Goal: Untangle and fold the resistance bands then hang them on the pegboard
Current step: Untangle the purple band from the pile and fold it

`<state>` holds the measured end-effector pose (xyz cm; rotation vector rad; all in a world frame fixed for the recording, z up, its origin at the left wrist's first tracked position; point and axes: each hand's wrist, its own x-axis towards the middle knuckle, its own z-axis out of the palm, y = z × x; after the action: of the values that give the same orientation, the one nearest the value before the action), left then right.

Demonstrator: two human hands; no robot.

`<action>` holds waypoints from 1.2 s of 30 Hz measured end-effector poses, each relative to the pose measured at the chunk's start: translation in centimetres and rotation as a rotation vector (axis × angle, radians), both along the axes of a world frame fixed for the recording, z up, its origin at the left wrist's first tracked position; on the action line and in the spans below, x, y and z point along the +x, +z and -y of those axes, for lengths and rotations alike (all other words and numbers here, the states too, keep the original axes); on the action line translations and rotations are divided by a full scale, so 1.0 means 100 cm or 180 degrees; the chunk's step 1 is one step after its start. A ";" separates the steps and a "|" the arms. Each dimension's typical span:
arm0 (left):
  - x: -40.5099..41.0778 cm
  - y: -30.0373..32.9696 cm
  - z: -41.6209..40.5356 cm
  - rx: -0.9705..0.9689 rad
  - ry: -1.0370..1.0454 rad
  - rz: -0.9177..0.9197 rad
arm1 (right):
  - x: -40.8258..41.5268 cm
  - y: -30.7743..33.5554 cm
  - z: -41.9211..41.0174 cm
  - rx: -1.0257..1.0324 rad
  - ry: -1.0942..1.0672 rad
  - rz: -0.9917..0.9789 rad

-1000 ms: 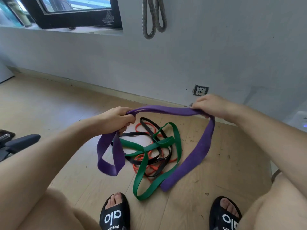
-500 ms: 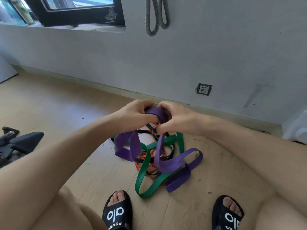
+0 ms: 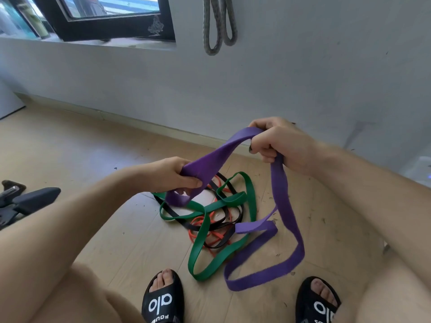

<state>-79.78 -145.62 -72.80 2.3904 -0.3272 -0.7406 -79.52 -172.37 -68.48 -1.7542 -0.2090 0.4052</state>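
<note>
A wide purple resistance band (image 3: 290,224) is stretched between my two hands above the floor. My left hand (image 3: 173,176) grips one folded end of it, and my right hand (image 3: 277,142) grips another part higher up. From my right hand a long purple loop hangs down to the floor. Under my hands lies a tangle of a green band (image 3: 205,231), a black band (image 3: 224,228) and a thin orange-red band (image 3: 205,221). A grey band (image 3: 215,24) hangs on the wall above. No pegboard is in view.
I stand on a light wooden floor (image 3: 81,159) with black slides on my feet, the left (image 3: 163,299) and the right (image 3: 319,301). A grey wall with a dark window frame (image 3: 112,29) is ahead. Black equipment (image 3: 28,201) lies at the left.
My hands were together at the purple band half a second ago. They have moved apart, the right hand rising to the right, and the band's loop hangs longer.
</note>
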 end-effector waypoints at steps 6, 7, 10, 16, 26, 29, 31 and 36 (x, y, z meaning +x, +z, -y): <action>0.002 0.000 -0.018 -0.0446 -0.0223 -0.0432 | 0.010 -0.007 0.006 0.0020 -0.0668 -0.0271; 0.001 0.001 -0.022 -0.0554 -0.0234 -0.0555 | 0.011 -0.009 0.008 -0.0029 -0.0708 -0.0299; 0.002 0.000 -0.030 -0.0599 -0.0106 -0.0481 | 0.014 -0.013 0.013 -0.0153 -0.0736 -0.0305; 0.018 -0.008 -0.032 -0.0190 0.1336 0.1339 | 0.015 -0.014 0.012 -0.0565 -0.0477 -0.0091; 0.002 -0.004 -0.018 0.0961 -0.0318 0.0227 | 0.001 -0.013 -0.009 -0.1031 0.0115 0.0376; -0.009 0.005 0.012 -0.0163 -0.0433 0.0688 | -0.008 -0.016 -0.025 -0.1366 0.0425 0.0580; -0.012 0.013 0.030 -0.0562 -0.0472 0.0925 | -0.010 -0.017 -0.032 -0.1377 0.0479 0.0728; -0.009 0.031 0.035 -0.0220 -0.0395 0.1314 | -0.008 -0.017 -0.026 -0.1292 0.0476 0.0933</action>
<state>-80.64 -149.14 -69.69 2.4604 -0.6629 -0.2745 -80.27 -169.75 -70.16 -2.2055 -0.4972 0.3098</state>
